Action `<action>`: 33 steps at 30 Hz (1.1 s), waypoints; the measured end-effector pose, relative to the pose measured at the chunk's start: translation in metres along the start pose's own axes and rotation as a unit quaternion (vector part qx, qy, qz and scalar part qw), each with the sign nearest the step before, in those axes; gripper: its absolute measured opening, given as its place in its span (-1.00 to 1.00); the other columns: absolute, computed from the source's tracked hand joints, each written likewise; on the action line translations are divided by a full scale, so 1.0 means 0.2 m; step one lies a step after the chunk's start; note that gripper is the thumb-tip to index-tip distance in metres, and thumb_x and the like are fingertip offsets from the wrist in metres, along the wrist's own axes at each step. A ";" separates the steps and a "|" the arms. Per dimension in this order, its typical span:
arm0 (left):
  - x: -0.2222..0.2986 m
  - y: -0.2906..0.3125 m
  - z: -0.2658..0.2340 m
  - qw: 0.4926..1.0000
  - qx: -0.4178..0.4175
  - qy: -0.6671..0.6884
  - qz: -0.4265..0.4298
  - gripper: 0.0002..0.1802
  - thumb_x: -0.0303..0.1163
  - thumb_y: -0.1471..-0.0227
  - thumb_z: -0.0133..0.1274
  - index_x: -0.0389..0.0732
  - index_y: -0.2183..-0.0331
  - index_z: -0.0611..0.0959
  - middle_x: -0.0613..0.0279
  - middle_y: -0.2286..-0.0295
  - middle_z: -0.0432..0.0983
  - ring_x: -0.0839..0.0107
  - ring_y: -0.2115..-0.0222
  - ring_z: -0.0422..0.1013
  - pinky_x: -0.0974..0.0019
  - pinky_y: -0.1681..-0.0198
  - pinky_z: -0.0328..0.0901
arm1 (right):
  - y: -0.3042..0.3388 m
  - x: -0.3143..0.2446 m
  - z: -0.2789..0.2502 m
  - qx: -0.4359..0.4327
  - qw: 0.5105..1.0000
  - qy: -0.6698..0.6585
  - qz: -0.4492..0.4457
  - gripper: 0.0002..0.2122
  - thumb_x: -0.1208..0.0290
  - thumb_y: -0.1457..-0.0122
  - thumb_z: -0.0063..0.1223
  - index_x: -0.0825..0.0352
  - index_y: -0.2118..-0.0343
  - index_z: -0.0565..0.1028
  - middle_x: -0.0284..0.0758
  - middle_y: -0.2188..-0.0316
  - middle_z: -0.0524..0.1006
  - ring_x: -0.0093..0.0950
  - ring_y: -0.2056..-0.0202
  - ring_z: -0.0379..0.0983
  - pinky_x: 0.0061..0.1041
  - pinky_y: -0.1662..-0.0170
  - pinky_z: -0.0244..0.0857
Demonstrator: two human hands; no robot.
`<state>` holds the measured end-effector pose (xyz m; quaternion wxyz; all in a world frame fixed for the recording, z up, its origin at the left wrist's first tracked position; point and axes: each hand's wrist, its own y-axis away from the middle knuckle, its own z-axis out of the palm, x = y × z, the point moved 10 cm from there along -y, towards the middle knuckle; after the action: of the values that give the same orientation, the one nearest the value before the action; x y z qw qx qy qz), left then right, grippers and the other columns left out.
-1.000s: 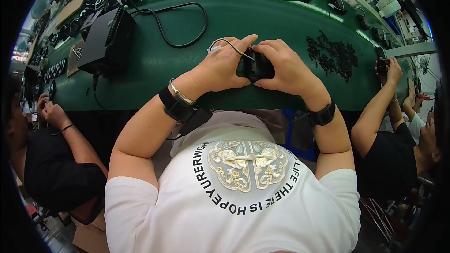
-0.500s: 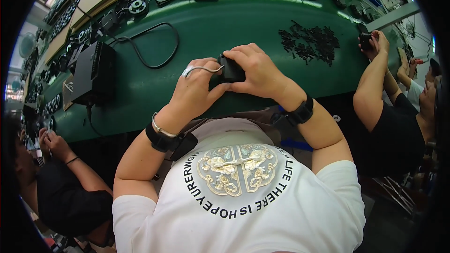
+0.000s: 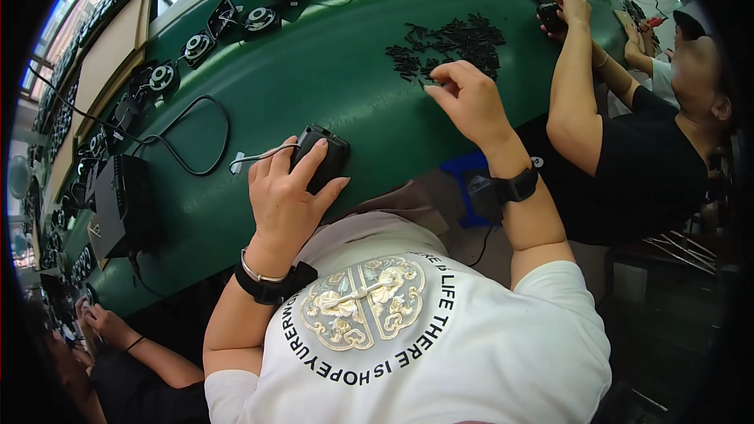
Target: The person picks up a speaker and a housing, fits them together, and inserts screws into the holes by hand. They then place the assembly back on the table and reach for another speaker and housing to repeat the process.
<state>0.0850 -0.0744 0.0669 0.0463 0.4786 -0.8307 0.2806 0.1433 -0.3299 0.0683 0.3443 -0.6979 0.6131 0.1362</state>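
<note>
Green workbench [image 3: 369,122] is the base; smooth and slightly glossy, so a light part could skate on it. Black plastic speaker housing [image 3: 334,159] sits on it near the front edge, just left of centre in view, under the left hand [image 3: 284,192]; looks like a rigid moulded shell, likely light to moderate weight, not fragile under finger load, a bit slick on the flat top; best hold is across the side walls, thumb opposing fingers, clear of the lead exit.

Grey lead [image 3: 263,155] comes off the housing's left side, over the left fingers; flexible, weak point is probably its exit, so no pulling there; white connector [image 3: 236,163] hangs at its end.

Pile of small black stick-like pieces [image 3: 471,39] lies up and right of the housing, well apart from it; each should be stiff and near weightless, easiest as a fingertip pinch mid-length; exact type too small to tell.

Pose: left forearm comes up from lower left, palm down; fingers lie over the housing's left side and top, thumb at its near side, grasping it against the bench; right hand [image 3: 475,106] is at the pile's near edge, wrist bent inward, fingers curled, thumb and index tips close together; can't tell whether a piece is between them.
</note>
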 end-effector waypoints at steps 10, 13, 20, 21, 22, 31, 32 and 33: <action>-0.06 -0.01 0.05 0.992 -0.017 0.125 0.011 -0.41 -0.35 0.38 0.37 -0.02 0.14 0.66 -0.05 0.11 0.45 0.02 0.12 0.37 0.07 -0.01 0.22 | 0.07 0.12 -0.06 0.065 0.991 0.101 -0.063 -0.93 0.53 -0.11 0.13 0.40 0.38 0.50 -0.28 0.43 0.48 -0.42 0.46 0.44 -0.49 0.38 0.32; -0.05 -0.01 0.04 0.996 -0.009 0.088 0.017 -0.40 -0.35 0.38 0.37 0.01 0.13 0.66 -0.03 0.11 0.45 0.03 0.11 0.37 0.05 -0.01 0.21 | 0.05 -0.05 0.02 0.011 0.998 0.010 -0.056 -0.93 0.52 -0.14 0.10 0.40 0.37 0.48 -0.26 0.43 0.47 -0.40 0.45 0.43 -0.47 0.36 0.31; -0.04 0.01 0.01 0.998 -0.013 0.053 0.017 -0.39 -0.33 0.37 0.37 0.07 0.11 0.65 0.01 0.12 0.44 0.05 0.12 0.35 0.04 0.00 0.21 | -0.04 -0.52 0.42 -0.203 0.963 -0.128 -0.124 -0.88 0.43 -0.20 0.03 0.39 0.34 0.46 -0.21 0.43 0.45 -0.29 0.41 0.39 -0.40 0.31 0.29; -0.04 0.01 0.02 0.998 -0.017 0.059 0.017 -0.39 -0.33 0.37 0.37 0.08 0.11 0.65 0.02 0.12 0.44 0.05 0.12 0.35 0.05 0.00 0.21 | -0.05 -0.53 0.48 -0.222 0.959 -0.114 -0.133 -0.87 0.41 -0.20 0.03 0.39 0.35 0.46 -0.21 0.43 0.45 -0.27 0.41 0.39 -0.38 0.31 0.29; -0.05 0.01 0.02 0.998 -0.021 0.065 0.016 -0.38 -0.33 0.36 0.37 0.09 0.10 0.64 0.02 0.13 0.44 0.05 0.12 0.35 0.05 0.01 0.21 | -0.06 -0.54 0.52 -0.240 0.955 -0.098 -0.141 -0.86 0.40 -0.20 0.03 0.39 0.35 0.46 -0.21 0.43 0.45 -0.26 0.41 0.39 -0.37 0.31 0.29; -0.05 0.01 0.05 0.994 -0.019 0.108 0.020 -0.37 -0.36 0.38 0.37 0.07 0.10 0.65 -0.01 0.13 0.44 0.01 0.13 0.35 0.04 0.04 0.26 | -0.07 -0.53 0.60 -0.241 0.959 -0.022 -0.147 -0.82 0.34 -0.17 0.09 0.38 0.38 0.48 -0.22 0.44 0.46 -0.26 0.43 0.40 -0.37 0.32 0.31; -0.05 0.01 0.05 0.994 -0.018 0.110 0.015 -0.37 -0.37 0.39 0.37 0.06 0.11 0.65 -0.02 0.13 0.43 0.00 0.13 0.35 0.04 0.04 0.27 | -0.07 -0.53 0.60 -0.243 0.959 -0.051 -0.133 -0.83 0.35 -0.15 0.12 0.38 0.39 0.48 -0.23 0.45 0.47 -0.29 0.44 0.40 -0.40 0.33 0.31; -0.06 0.02 0.04 0.993 -0.016 0.112 0.012 -0.37 -0.37 0.39 0.38 0.05 0.11 0.65 -0.04 0.13 0.43 -0.01 0.13 0.35 0.04 0.05 0.28 | -0.07 -0.53 0.59 -0.245 0.959 -0.080 -0.119 -0.83 0.36 -0.13 0.14 0.38 0.40 0.49 -0.23 0.45 0.48 -0.31 0.46 0.41 -0.42 0.35 0.32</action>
<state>0.0910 -0.0678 0.0540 0.1436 0.4335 -0.8302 0.3196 0.1624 -0.1729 0.0521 0.2246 -0.8155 0.4442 0.2953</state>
